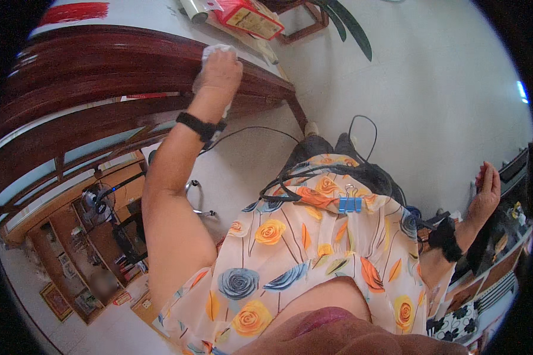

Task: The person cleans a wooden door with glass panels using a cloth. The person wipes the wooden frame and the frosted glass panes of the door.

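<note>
My left hand [222, 75] is closed around a crumpled white cloth [220, 48], at the edge of a dark reddish wooden furniture piece [137, 57] with a pale top. A black band circles that wrist. Out to the right, my right hand [487, 188] hangs with its fingers loosely curved and nothing visible in them, near dark items along a wall. A black fluffy band is on the right wrist. Between the arms, a blue binder clip [350, 204] grips the flowered garment, and a black cable [288, 191] loops across it.
On the pale top lie a red package [253, 20] and a white roll [195, 11]. Long green leaves [353, 33] hang beside a wooden frame [306, 24]. Lower left are a fan [98, 202], wooden shelves [66, 248] and chair legs [197, 195]. Cables trail near the feet.
</note>
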Available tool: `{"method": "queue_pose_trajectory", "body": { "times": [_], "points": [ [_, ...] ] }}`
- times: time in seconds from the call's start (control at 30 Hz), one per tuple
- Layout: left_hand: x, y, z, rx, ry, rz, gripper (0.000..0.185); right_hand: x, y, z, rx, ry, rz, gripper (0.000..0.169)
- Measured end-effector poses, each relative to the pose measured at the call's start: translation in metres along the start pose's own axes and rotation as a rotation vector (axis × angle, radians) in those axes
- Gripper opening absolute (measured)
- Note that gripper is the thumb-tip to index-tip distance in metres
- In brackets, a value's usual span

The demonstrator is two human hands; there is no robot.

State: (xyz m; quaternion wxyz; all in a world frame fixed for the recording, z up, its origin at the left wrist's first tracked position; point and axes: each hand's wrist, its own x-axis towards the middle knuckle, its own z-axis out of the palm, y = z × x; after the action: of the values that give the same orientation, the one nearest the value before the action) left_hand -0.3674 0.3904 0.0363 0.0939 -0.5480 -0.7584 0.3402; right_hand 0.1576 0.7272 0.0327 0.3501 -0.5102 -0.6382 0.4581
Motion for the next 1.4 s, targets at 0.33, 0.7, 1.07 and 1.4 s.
{"method": "queue_pose_trajectory", "body": {
  "times": [0.33,0.7,1.07,1.4],
  "points": [
    [-0.002,0.003,-0.01,0.058,-0.039,-0.002,0.018,-0.007,0.015,0.007,-0.019,-0.041,0.034,0.021],
    [0.058,0.057,0.081,-0.153,-0.267,0.06,0.019,-0.054,-0.008,-0.007,-0.167,0.042,0.123,0.021],
    [0.097,0.106,0.145,-0.222,-0.361,0.174,0.023,-0.097,-0.01,-0.026,-0.311,0.084,0.202,0.021],
    [0.102,0.145,0.213,-0.281,-0.241,0.23,0.024,-0.15,-0.037,-0.037,-0.392,0.24,0.264,0.019]
  ]
}}
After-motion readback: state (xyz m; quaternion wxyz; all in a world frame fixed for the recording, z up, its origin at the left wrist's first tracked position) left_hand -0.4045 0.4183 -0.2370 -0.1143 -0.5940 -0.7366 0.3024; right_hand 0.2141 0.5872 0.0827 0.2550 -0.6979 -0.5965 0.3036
